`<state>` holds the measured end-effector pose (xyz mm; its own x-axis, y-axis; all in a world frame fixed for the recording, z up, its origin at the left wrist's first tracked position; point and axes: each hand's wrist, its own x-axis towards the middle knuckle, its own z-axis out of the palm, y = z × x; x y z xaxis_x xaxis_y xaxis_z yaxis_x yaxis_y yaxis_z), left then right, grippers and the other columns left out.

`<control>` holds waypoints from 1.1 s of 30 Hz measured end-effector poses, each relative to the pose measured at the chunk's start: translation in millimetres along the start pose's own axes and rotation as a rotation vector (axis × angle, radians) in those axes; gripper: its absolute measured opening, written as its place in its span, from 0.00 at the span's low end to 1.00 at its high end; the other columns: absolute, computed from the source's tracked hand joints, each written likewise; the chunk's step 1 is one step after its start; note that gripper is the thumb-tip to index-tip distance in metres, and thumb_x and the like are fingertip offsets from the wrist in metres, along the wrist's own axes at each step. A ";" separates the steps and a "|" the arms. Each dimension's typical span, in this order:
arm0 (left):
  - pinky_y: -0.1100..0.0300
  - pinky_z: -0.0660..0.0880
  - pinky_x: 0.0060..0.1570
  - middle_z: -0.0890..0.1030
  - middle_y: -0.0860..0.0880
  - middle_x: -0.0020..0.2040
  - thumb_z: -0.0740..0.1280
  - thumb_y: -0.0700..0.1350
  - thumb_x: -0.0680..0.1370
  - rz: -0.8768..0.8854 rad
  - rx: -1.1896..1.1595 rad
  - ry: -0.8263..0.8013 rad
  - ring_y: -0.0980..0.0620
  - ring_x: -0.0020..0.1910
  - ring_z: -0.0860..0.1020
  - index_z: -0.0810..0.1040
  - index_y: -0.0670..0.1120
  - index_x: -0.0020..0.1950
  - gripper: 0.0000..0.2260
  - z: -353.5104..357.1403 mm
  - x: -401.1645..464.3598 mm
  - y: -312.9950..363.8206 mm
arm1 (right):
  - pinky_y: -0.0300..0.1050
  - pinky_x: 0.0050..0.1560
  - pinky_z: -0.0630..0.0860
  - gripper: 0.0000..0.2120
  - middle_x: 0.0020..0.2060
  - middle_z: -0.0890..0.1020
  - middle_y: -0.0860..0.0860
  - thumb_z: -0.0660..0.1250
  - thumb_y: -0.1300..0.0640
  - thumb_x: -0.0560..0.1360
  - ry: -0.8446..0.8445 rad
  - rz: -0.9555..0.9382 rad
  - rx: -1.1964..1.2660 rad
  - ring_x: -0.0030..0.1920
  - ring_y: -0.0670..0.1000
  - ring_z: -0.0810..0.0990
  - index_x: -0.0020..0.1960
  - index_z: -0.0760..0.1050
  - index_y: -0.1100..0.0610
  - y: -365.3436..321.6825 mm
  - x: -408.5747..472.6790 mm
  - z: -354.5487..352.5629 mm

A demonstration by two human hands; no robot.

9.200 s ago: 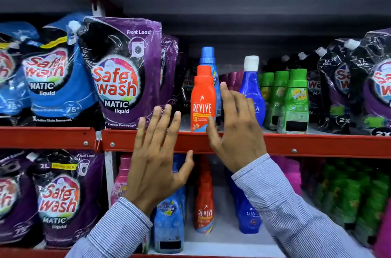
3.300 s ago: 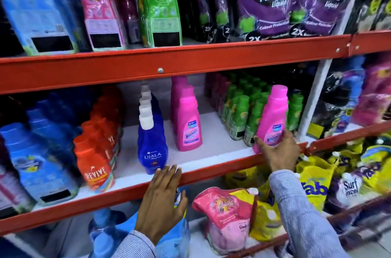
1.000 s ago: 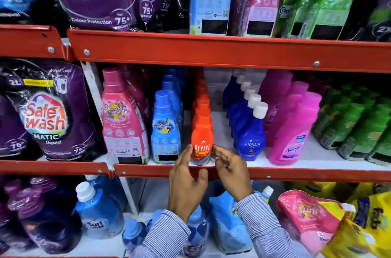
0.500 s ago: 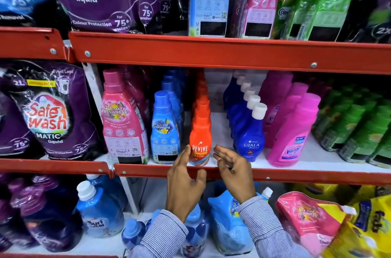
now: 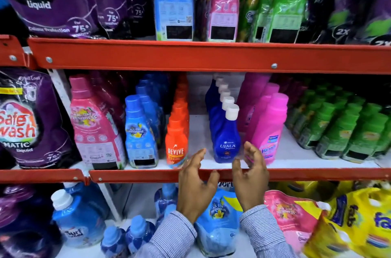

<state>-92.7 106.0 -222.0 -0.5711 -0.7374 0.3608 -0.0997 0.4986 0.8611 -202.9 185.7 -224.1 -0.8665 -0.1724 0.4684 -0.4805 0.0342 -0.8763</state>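
A dark blue Ujala bottle point(image 5: 226, 141) with a white cap stands at the front of its row on the middle shelf. My left hand point(image 5: 195, 185) and my right hand point(image 5: 250, 179) are raised in front of the red shelf edge point(image 5: 148, 175), one on each side of that bottle, fingers loosely spread and holding nothing. Neither hand touches the bottle. An orange Revive bottle point(image 5: 176, 143) stands just left of my left hand. A pink Vanish bottle point(image 5: 267, 130) stands just behind my right fingertips.
Light blue point(image 5: 138, 135) and pink point(image 5: 93, 124) softener bottles stand to the left, green bottles point(image 5: 338, 126) to the right. A purple Safe Wash pouch point(image 5: 27, 122) fills the far left. Pouches and bottles crowd the lower shelf; tall bottles line the upper shelf point(image 5: 190, 57).
Both hands have let go of the orange Revive bottle and shifted right, now flanking the blue Ujala bottle. The view has moved closer to the shelf.
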 end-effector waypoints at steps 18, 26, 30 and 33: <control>0.51 0.77 0.67 0.83 0.52 0.62 0.64 0.49 0.66 -0.097 -0.189 -0.138 0.56 0.60 0.82 0.74 0.54 0.67 0.29 33.8 31.0 8.2 | 0.28 0.52 0.76 0.28 0.51 0.87 0.48 0.59 0.73 0.68 -0.351 0.012 -0.018 0.51 0.34 0.82 0.65 0.77 0.57 20.0 33.5 -15.5; 0.51 0.78 0.65 0.86 0.57 0.56 0.66 0.46 0.68 -0.123 -0.149 -0.125 0.60 0.57 0.83 0.72 0.52 0.72 0.31 33.7 27.7 8.6 | 0.26 0.46 0.75 0.28 0.46 0.87 0.45 0.62 0.70 0.69 -0.347 -0.026 -0.038 0.46 0.33 0.83 0.66 0.77 0.51 22.7 32.2 -18.8; 0.50 0.79 0.65 0.86 0.55 0.56 0.66 0.45 0.68 -0.145 -0.124 -0.097 0.61 0.56 0.83 0.71 0.49 0.74 0.32 33.4 26.4 11.1 | 0.29 0.48 0.77 0.28 0.46 0.87 0.44 0.63 0.68 0.70 -0.360 -0.036 -0.066 0.45 0.34 0.83 0.67 0.76 0.50 23.8 31.7 -20.2; 0.51 0.79 0.64 0.86 0.55 0.56 0.66 0.45 0.68 -0.150 -0.085 -0.078 0.63 0.55 0.83 0.71 0.49 0.74 0.32 33.2 25.5 12.7 | 0.34 0.50 0.79 0.28 0.46 0.88 0.45 0.63 0.68 0.70 -0.364 -0.029 -0.071 0.46 0.36 0.84 0.67 0.76 0.50 26.3 31.9 -20.7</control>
<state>-135.6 108.6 -213.7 -0.6165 -0.7614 0.2005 -0.1213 0.3434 0.9313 -246.0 201.4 -229.9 -0.7540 -0.5126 0.4108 -0.5233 0.0907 -0.8473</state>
